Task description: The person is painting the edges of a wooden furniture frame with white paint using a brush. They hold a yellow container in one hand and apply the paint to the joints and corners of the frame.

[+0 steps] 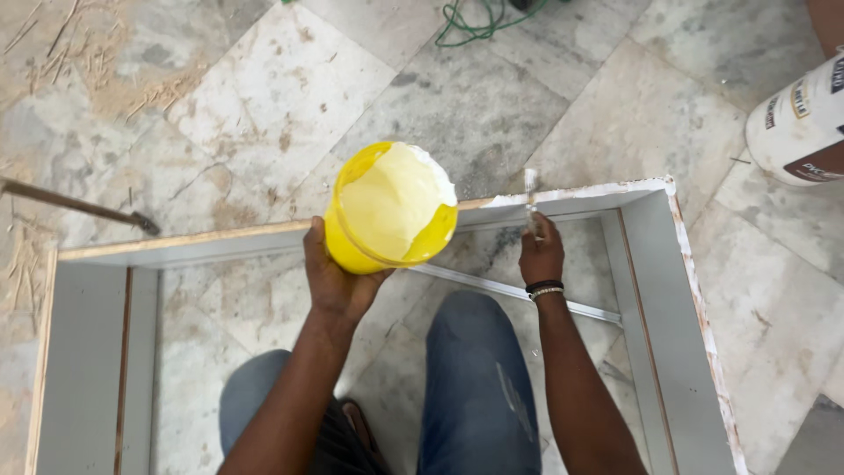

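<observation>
Here yellow tub [389, 209] tilted, cream-white glue inside, left hand [337, 280] gripping.

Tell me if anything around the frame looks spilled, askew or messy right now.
The yellow tub in the left hand is tipped steeply, its creamy paste facing the camera, but nothing has spilled. White paste is smeared unevenly along the frame's top right edge. Sawdust litters the floor at upper left.
</observation>
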